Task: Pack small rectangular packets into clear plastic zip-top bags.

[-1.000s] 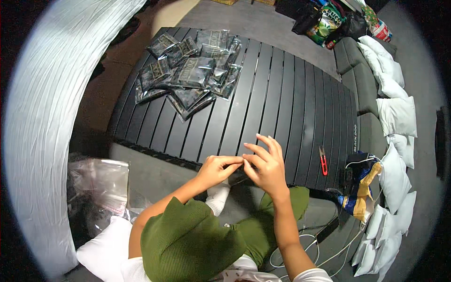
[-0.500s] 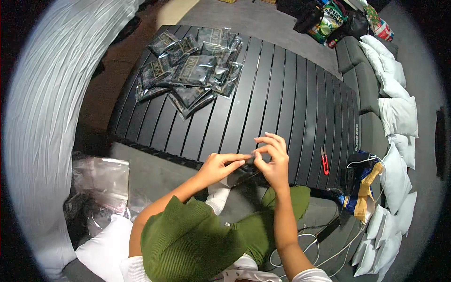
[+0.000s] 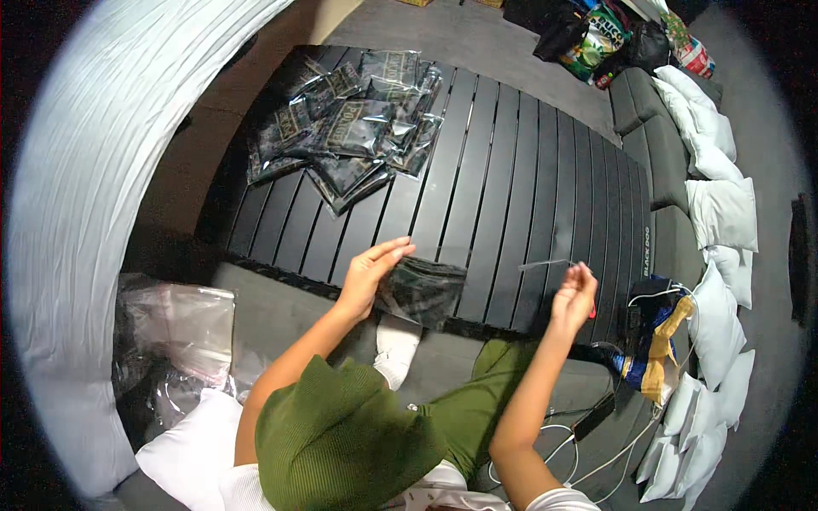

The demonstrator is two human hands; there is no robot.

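Observation:
Between the fingers and thumb of my left hand [image 3: 371,274] is the upper left edge of a black folded item in a clear plastic bag [image 3: 423,291], held above the near edge of the black slatted table [image 3: 503,204]. My right hand [image 3: 573,298] is closed at the fingertips on a thin clear plastic strip [image 3: 542,265], well to the right of the bag. Behind that hand, red-handled thread snips [image 3: 593,310] lie mostly hidden. A pile of similar black packets in clear bags [image 3: 354,128] rests on the table's far left.
Empty clear bags [image 3: 192,328] lie at my lower left beside a white pillow [image 3: 194,447]. A grey sofa [image 3: 652,136] with white cushions [image 3: 720,213] runs along the right. Near it are a blue and yellow package [image 3: 656,366], a phone-like black object [image 3: 594,416] and white cables [image 3: 626,451].
My hands were together over the bag's edge and have moved apart. The right hand has swung right with the clear strip; the left has lifted slightly left with the bag, now spread into view.

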